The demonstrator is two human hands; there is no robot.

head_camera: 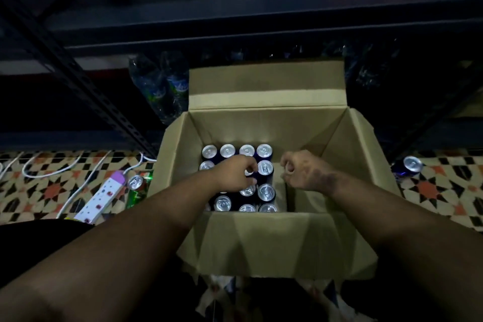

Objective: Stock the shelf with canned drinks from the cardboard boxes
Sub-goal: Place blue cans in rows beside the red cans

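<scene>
Left hand [236, 171] pinches a can [248, 172] in the box [326, 136]; right hand [300, 168] curled, empty.
Cans likely rigid, smooth: grip the sides below the rim.

matt cardboard box [264, 243], shiny metal can tops [264, 151] — glossy patterned floor tiles [439, 191]

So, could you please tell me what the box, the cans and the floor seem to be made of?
Box: plain brown corrugated cardboard, matte, with creased flaps. Cans: metal, probably aluminium, with shiny silver tops and pull tabs over dark blue sides. Floor: seemingly patterned tile, though it might be printed vinyl.
</scene>
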